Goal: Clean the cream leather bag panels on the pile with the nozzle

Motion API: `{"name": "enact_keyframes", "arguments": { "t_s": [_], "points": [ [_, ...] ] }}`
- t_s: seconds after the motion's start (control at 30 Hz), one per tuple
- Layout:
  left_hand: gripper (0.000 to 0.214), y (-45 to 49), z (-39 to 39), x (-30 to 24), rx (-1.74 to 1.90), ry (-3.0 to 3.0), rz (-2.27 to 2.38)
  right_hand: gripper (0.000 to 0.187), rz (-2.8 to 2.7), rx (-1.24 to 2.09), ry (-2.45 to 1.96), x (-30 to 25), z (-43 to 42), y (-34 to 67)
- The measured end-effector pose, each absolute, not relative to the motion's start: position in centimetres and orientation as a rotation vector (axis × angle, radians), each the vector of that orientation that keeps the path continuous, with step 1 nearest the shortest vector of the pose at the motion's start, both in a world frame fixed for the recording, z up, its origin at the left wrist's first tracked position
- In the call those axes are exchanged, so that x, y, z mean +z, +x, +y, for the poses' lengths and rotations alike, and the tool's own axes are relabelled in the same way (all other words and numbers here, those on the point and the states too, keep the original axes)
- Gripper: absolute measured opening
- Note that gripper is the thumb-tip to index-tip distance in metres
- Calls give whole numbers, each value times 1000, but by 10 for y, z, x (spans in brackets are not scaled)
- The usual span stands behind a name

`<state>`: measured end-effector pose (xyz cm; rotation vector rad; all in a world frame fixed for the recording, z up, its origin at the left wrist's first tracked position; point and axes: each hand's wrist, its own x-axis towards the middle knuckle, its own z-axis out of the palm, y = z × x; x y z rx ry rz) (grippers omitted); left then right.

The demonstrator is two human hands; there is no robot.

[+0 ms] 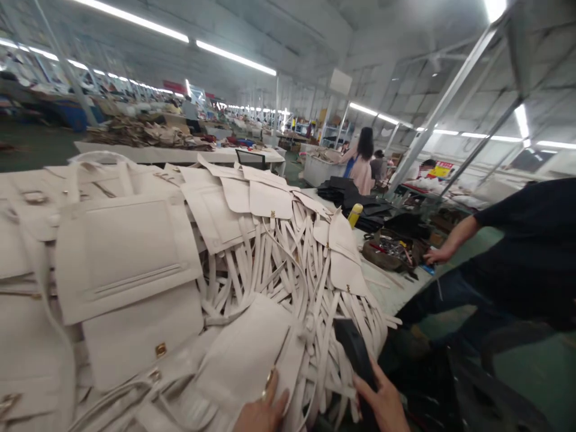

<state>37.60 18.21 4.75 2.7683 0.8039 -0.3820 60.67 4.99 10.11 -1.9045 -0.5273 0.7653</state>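
A cream bag (pixel 247 354) with a gold clasp lies tilted at the near edge of the pile. My left hand (pixel 261 411) is on its lower edge, fingers closed at the clasp; the underside of the grip is hidden. My right hand (pixel 382 399) is wrapped round a long black handheld tool (pixel 355 351), whose wide end points up and away beside the bag. What kind of tool it is does not show clearly. Many thin cream straps (pixel 315 300) hang loose behind and beside both hands.
More cream bags (pixel 130 252) are heaped on the left. On the right, a table holds black pieces (pixel 346 195), a yellow bottle (pixel 354 215) and a tool bag (pixel 389 252). A co-worker in dark clothes (pixel 526 252) stands close by, one hand at the table edge.
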Motion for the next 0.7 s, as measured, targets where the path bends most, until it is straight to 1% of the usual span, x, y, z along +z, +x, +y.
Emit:
{"name": "enact_keyframes", "arguments": {
  "t_s": [0.1, 0.2, 0.4, 0.53, 0.7],
  "points": [
    [72, 380, 177, 50, -452, 2791, 870, 96, -456, 858, -1890, 108, 38, 602],
    [80, 378, 174, 48, -475, 2813, 856, 94, -459, 941, -1858, 108, 30, 595],
    [77, 371, 170, 34, -388, 2815, 810, 82, -571, 1175, -1744, 107, 31, 576],
    [74, 370, 169, 41, -427, 2753, 800, 72, -590, 1178, -1694, 103, 50, 573],
    [69, 369, 170, 55, -505, 2697, 755, 55, -675, 1220, -1677, 78, 99, 584]
  ]
}}
